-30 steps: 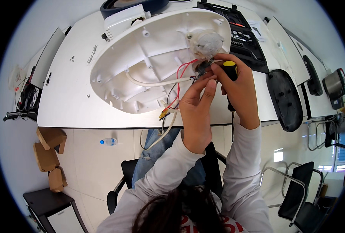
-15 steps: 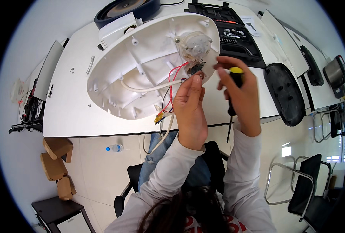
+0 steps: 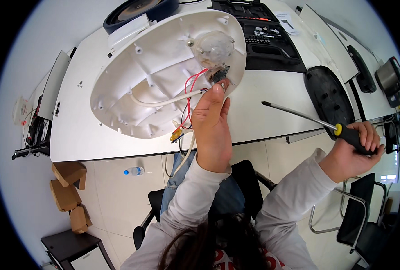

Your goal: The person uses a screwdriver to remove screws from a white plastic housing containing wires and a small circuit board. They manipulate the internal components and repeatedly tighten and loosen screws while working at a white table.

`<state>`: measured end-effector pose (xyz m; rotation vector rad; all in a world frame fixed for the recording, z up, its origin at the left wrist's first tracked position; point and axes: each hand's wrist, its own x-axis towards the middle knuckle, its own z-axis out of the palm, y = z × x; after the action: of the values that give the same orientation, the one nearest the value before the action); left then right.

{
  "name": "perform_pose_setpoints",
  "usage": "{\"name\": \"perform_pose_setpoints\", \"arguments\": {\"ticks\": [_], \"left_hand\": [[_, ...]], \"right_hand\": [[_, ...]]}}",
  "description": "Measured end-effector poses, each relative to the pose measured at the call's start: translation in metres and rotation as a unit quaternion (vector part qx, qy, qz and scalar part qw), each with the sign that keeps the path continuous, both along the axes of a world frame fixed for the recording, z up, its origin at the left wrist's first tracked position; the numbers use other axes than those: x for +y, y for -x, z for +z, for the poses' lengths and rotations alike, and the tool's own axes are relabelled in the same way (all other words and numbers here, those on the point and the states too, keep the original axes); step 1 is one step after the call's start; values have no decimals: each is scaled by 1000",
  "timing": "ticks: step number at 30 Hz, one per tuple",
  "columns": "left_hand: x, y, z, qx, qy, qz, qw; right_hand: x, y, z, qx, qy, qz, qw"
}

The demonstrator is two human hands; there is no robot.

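A white oval plastic housing (image 3: 114,96), its ribbed inside facing up, is tilted on the table in front of me. At its right end are a clear round motor-like part (image 3: 214,47) and a small dark component (image 3: 218,74). Red wires (image 3: 188,92) and a white cable (image 3: 161,104) run across it to a yellow part (image 3: 176,135) at the near rim. My left hand (image 3: 212,128) pinches at the rim just below the dark component; what its fingertips hold is hidden. Off to the right, my right hand (image 3: 350,153) grips a screwdriver (image 3: 299,114) by its black handle, its tip pointing left over the table.
An open black tool case (image 3: 272,47) lies behind the housing to the right, near a black oval cover (image 3: 329,96). A dark blue round object (image 3: 141,13) stands at the back. Loose screws (image 3: 80,84) lie on the left of the table. A chair (image 3: 359,211) stands at the right.
My right hand has moved away to the right, and the screwdriver has swung from hanging down to pointing left. The housing appears slightly further left, with my left hand still at its rim.
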<state>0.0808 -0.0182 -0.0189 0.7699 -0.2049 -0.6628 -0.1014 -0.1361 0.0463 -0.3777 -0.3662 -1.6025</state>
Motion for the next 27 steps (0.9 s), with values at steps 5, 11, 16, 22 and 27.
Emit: {"name": "perform_pose_setpoints", "arguments": {"ticks": [5, 11, 16, 22, 27], "left_hand": [[1, -1, -3, -11, -1, 5, 1000], [0, 0, -2, -14, -2, 6, 1000], [-1, -1, -3, -7, 2, 3, 1000], [-1, -1, -2, 0, -3, 0, 1000], [-1, -1, -4, -3, 0, -4, 1000]], "right_hand": [[-5, -30, -5, -12, -19, 4, 1000], [-8, -48, -9, 17, -28, -16, 999], [-8, -57, -14, 18, -33, -3, 999], [-9, -60, -14, 18, -24, 0, 1000], [-15, -61, -12, 13, -15, 25, 999]]}}
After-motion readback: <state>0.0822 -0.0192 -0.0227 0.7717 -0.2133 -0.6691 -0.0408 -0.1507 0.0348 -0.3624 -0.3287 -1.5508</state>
